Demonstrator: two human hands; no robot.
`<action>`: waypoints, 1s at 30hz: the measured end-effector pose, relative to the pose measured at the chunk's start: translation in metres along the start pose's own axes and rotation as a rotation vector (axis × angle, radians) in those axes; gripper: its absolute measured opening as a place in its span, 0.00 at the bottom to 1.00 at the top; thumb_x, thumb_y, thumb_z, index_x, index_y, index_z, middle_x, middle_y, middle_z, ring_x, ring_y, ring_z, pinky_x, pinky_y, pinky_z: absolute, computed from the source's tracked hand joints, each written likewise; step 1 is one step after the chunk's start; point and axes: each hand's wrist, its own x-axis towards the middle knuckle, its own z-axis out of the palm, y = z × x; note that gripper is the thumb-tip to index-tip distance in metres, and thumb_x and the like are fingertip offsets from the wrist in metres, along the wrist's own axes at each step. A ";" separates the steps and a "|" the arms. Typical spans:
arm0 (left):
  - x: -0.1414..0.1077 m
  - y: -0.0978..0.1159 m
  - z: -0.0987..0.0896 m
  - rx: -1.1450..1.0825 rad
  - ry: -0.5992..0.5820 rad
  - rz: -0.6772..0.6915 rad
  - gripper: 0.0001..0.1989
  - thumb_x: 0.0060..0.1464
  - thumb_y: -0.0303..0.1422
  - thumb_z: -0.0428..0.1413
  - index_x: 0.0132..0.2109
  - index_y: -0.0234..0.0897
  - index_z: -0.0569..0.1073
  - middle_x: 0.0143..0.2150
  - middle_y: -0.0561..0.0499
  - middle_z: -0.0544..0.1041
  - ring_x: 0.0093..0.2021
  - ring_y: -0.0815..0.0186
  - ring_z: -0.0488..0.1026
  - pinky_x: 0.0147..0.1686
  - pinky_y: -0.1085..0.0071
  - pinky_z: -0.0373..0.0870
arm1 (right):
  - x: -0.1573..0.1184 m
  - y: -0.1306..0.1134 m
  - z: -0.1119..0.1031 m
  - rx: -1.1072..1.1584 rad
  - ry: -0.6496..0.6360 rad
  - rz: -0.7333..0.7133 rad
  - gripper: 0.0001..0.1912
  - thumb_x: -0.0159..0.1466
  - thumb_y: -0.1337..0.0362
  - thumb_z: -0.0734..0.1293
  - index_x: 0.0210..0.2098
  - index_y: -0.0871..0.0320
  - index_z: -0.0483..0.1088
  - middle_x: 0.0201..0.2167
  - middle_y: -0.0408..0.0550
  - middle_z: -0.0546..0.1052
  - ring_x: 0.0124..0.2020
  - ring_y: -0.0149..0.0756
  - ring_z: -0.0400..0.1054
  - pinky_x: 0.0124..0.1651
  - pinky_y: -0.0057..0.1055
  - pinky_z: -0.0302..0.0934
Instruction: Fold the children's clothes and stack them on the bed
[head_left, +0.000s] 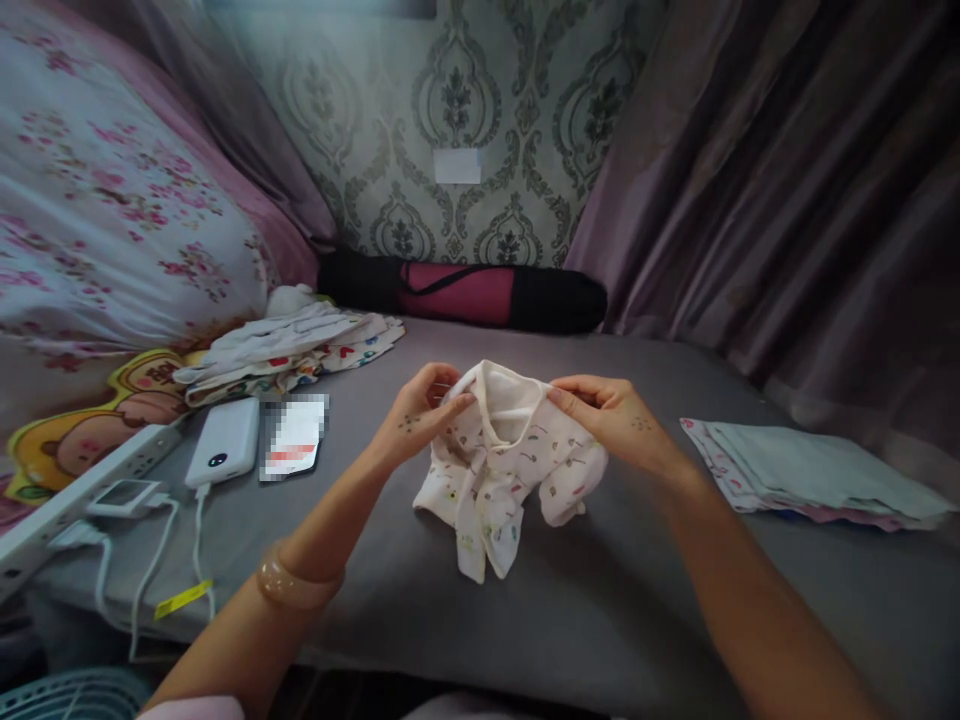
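A small white baby shirt (510, 470) with a scattered coloured print hangs between my hands at the middle of the view. My left hand (427, 410) pinches it at one shoulder, beside the neckline. At the opposite shoulder my right hand (600, 405) grips the fabric between thumb and fingers. The neck opening faces up, and the front edges hang down loosely toward me. One sleeve droops on the right side. Whether the lower hem touches the grey surface (585, 620) I cannot tell.
To the right lies a flat stack of folded cloths (810, 470). A loose clothes pile (292, 345) sits back left. Nearer left are a power strip (97, 490), a white power bank (223, 440) with a cable, and a blurred white packet (294, 437). A black-and-maroon rolled bag (457, 292) lies along the wall.
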 end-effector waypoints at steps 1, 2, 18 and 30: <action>0.000 0.001 -0.001 -0.026 -0.006 -0.001 0.15 0.52 0.41 0.60 0.42 0.36 0.70 0.38 0.49 0.74 0.36 0.68 0.71 0.33 0.74 0.69 | -0.001 -0.001 -0.001 -0.005 0.008 0.003 0.18 0.58 0.49 0.69 0.37 0.56 0.77 0.31 0.46 0.79 0.29 0.34 0.71 0.28 0.28 0.64; -0.001 0.002 -0.002 -0.049 -0.014 -0.005 0.15 0.53 0.41 0.60 0.42 0.36 0.71 0.37 0.50 0.74 0.35 0.69 0.70 0.32 0.75 0.68 | -0.002 -0.001 -0.003 -0.013 0.016 0.003 0.18 0.58 0.49 0.69 0.36 0.56 0.77 0.30 0.46 0.79 0.29 0.34 0.71 0.28 0.28 0.64; -0.005 0.025 -0.012 -0.166 0.005 -0.024 0.14 0.53 0.43 0.59 0.38 0.36 0.79 0.32 0.51 0.77 0.30 0.71 0.69 0.28 0.77 0.64 | -0.021 -0.025 -0.039 -0.229 0.100 -0.115 0.23 0.57 0.45 0.68 0.41 0.56 0.78 0.33 0.48 0.80 0.31 0.36 0.72 0.28 0.29 0.64; 0.011 0.097 -0.032 0.417 0.158 0.372 0.15 0.57 0.44 0.54 0.43 0.41 0.79 0.39 0.49 0.76 0.40 0.62 0.71 0.37 0.70 0.67 | -0.017 -0.046 -0.051 -0.454 0.419 -0.395 0.19 0.61 0.47 0.65 0.35 0.56 0.77 0.35 0.49 0.77 0.38 0.40 0.69 0.39 0.35 0.62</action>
